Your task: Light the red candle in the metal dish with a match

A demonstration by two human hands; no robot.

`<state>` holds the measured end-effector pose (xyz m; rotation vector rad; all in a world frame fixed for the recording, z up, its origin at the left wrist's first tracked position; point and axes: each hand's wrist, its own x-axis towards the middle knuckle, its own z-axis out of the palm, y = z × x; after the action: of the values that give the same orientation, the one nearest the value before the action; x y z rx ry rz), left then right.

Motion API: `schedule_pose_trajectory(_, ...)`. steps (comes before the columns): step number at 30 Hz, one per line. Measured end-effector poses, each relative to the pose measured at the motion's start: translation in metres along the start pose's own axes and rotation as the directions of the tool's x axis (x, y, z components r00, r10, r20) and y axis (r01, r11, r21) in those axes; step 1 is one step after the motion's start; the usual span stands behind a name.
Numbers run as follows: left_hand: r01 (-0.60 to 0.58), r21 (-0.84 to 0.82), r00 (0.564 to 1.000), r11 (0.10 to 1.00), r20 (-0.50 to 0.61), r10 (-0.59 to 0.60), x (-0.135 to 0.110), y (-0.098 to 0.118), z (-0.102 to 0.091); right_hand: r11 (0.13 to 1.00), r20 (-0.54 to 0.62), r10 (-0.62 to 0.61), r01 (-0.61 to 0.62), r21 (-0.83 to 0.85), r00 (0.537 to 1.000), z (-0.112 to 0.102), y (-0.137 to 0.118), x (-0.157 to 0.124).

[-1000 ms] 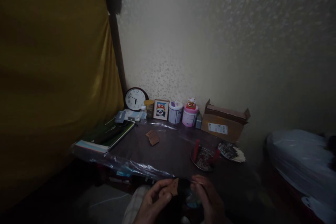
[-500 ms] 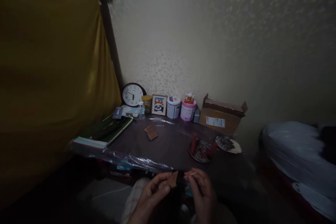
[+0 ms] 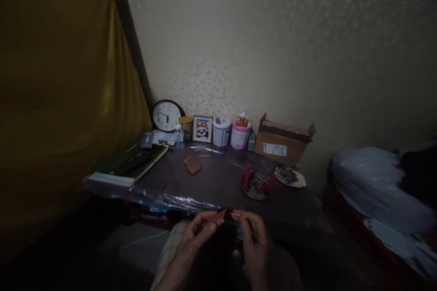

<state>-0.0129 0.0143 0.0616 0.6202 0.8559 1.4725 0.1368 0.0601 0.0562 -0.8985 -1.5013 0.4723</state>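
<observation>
Hands: left (image 3: 200, 235) pinches one brown piece (image 3: 220, 217); right (image 3: 251, 236) one stick (image 3: 235, 214).

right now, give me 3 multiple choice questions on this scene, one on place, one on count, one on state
1. Where is the round wall clock?
A. leaning at the wall behind the books
B. inside the cardboard box
C. on the floor

2. How many red sticks stand at the metal dish?
A. none
B. two
C. five

3. What does the left hand hold?
A. nothing
B. a small brown card piece
C. a cup

Answers: A, it leans at the wall; B, two show; B, pinched in fingertips while the right hand pinches a thin stick.
</observation>
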Motion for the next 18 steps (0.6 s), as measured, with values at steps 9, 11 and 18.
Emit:
schedule_pose_trajectory(9,-0.034,0.054,0.996,0.998,-0.086,0.039,0.0012,0.0021,0.0036,0.972,0.06,-0.221,0.225,-0.063,0.973,0.0041,-0.0039,-0.0029)
schedule_pose_trajectory(11,-0.033,0.062,0.994,0.998,-0.099,0.039,0.0012,0.0024,0.004,0.971,0.071,-0.224,0.229,-0.07,0.972,0.0041,-0.0034,-0.0028)
schedule_pose_trajectory(18,-0.049,0.06,0.995,0.997,-0.082,0.054,0.0003,0.0021,0.003,0.962,0.079,-0.243,0.251,-0.109,0.967,0.0041,-0.0043,-0.0028)
